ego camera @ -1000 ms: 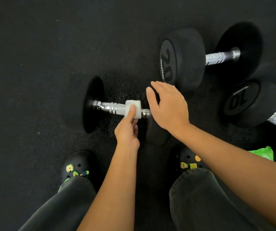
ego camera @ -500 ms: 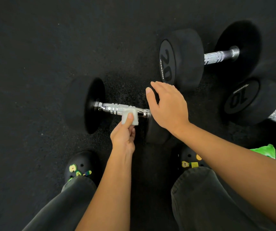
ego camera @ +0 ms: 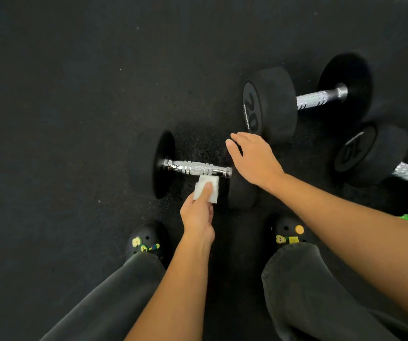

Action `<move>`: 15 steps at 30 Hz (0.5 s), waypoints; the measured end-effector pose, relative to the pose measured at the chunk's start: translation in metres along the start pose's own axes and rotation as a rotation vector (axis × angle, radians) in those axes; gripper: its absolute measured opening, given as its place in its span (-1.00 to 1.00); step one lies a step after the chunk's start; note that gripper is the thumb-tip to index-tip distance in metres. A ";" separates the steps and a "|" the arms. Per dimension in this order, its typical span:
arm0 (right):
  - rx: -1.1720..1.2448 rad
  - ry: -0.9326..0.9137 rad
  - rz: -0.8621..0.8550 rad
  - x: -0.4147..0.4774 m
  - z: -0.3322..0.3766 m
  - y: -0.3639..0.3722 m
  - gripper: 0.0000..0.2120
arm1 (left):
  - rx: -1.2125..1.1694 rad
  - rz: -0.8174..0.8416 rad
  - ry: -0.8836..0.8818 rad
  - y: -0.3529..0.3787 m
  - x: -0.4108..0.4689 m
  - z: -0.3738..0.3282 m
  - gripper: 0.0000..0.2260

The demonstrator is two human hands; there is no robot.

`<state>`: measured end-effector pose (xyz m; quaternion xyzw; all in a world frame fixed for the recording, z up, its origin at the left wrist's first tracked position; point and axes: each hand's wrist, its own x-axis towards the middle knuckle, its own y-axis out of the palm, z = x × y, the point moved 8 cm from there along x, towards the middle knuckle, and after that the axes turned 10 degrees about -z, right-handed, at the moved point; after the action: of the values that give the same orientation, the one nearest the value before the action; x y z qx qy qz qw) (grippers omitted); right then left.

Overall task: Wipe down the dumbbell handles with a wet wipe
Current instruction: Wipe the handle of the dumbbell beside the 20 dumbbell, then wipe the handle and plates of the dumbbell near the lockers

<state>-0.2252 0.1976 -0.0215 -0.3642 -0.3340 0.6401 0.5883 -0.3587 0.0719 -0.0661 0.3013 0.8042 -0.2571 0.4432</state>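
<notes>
A dark, speckled rubber gym floor (ego camera: 74, 119) fills the frame, and three black dumbbells lie on it. In the centre is the nearest dumbbell (ego camera: 159, 168), its chrome handle (ego camera: 193, 168) running left to right. Just below the right half of the handle is the folded white wet wipe (ego camera: 207, 187). Its top edge is at the metal, but I cannot tell whether it presses on it. The left hand (ego camera: 198, 217) has a closed grip on the wipe, thumb on top pinching the pad against the curled fingers beneath.

To do this step well, I judge the wipe should wrap round the bar rather than brush its near side. It should travel the full length, knurled middle and grooves included, with the bar rolled to reach the underside.

To the right, the right hand (ego camera: 255, 161) is spread flat, fingers straight, over the dumbbell's right head and holds nothing. It looks placed to stop the dumbbell rolling, though contact is unclear. In the upper right of the frame lie the 20 dumbbell (ego camera: 269, 104) and the 10 dumbbell (ego camera: 370, 153), with nothing touching their handles.
</notes>
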 end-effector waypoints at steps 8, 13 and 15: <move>0.394 0.232 0.153 -0.024 0.020 -0.071 -0.61 | 0.068 0.129 0.181 -0.003 -0.066 -0.038 -0.96; 0.589 0.244 0.235 -0.057 0.041 -0.097 -0.70 | 0.146 0.282 0.301 0.017 -0.120 -0.058 -0.80; 0.625 0.228 0.226 -0.067 0.046 -0.114 -0.72 | 0.205 0.350 0.378 0.022 -0.143 -0.067 -0.78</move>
<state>-0.2040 0.1403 0.1043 -0.2702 -0.0115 0.7277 0.6303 -0.3194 0.0958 0.0868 0.5215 0.7781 -0.1959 0.2902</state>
